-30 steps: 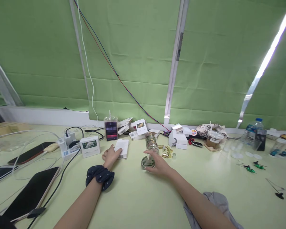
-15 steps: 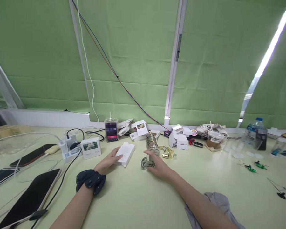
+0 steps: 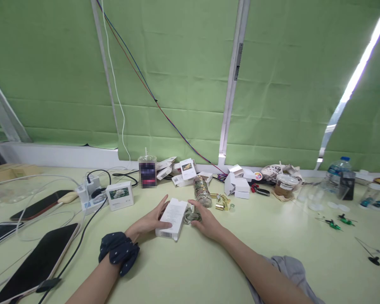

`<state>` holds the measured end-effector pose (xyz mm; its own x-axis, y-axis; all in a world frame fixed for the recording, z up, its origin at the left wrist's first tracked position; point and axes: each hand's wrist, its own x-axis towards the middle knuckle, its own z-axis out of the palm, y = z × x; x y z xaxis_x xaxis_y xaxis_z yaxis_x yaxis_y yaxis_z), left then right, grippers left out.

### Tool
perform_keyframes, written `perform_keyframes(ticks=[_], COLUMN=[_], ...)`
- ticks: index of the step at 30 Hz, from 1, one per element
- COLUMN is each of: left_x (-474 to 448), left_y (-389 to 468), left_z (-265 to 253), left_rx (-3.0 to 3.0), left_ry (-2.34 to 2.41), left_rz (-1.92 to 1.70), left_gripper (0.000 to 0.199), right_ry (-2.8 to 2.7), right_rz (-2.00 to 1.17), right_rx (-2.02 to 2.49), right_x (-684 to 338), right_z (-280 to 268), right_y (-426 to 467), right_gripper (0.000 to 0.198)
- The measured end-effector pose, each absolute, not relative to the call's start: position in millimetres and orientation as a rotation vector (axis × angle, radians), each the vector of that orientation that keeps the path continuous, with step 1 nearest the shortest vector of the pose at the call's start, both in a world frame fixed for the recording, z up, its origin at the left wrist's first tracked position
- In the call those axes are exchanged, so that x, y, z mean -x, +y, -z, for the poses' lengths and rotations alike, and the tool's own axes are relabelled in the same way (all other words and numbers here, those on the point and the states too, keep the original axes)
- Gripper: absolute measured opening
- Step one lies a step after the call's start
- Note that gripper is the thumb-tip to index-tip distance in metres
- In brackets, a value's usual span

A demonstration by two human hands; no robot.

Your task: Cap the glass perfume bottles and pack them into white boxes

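Note:
My left hand (image 3: 148, 221) grips a flat white printed box (image 3: 175, 213), with the thumb across its lower face and a finger raised at its left side. A barcode shows on the box's near end. Right beside it, my right hand (image 3: 207, 221) has its thumb and fingers curved round a small clear round object (image 3: 190, 214) with dark curved bands; its exact kind I cannot make out. Just behind my right hand is a clear cylinder with gold patterning (image 3: 202, 192). Small shiny gold pieces (image 3: 221, 202) lie to its right.
A white picture box (image 3: 120, 195), a charger block with cables (image 3: 91, 194) and several phones, one dark-screened (image 3: 39, 261), occupy the left. White cartons (image 3: 187, 169) line the back beside a drink cup (image 3: 147, 171). Green-handled pieces (image 3: 333, 225) and a water bottle (image 3: 335, 173) are at right.
My left hand has brought the white box nearer to me and rightward, up against the clear round object. My right hand has shifted slightly left with the round object.

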<state>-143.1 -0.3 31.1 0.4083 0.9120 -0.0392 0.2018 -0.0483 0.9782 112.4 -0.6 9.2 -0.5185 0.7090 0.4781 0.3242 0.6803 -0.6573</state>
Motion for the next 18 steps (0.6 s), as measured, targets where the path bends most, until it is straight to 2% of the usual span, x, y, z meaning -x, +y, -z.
perform_keyframes(ticks=[2,4,13,18], left_x=[145,145,127,126], left_y=[0,-1,-5,-2], left_z=[-32,-32,-29,-29], left_rx=[-1.545,-1.564,-1.644,-1.838], left_ry=[1.09,1.151,1.339,1.371], left_rz=[-0.777,-0.79,-0.983,-1.146], left_gripper=[0.129,0.124,0.062,0.043], right_ry=[-2.129,-2.126,-2.152,-2.152], right_rz=[-0.643,-0.638,-0.61,-0.624], right_rx=[0.787,0.781,0.76,0.8], right_x=[-113,-113,-111,-110], right_z=[-8,-7,-4,-5], right_y=[-2,-2,-5,-6], right_gripper=[0.072,0.072,0.069,0.069])
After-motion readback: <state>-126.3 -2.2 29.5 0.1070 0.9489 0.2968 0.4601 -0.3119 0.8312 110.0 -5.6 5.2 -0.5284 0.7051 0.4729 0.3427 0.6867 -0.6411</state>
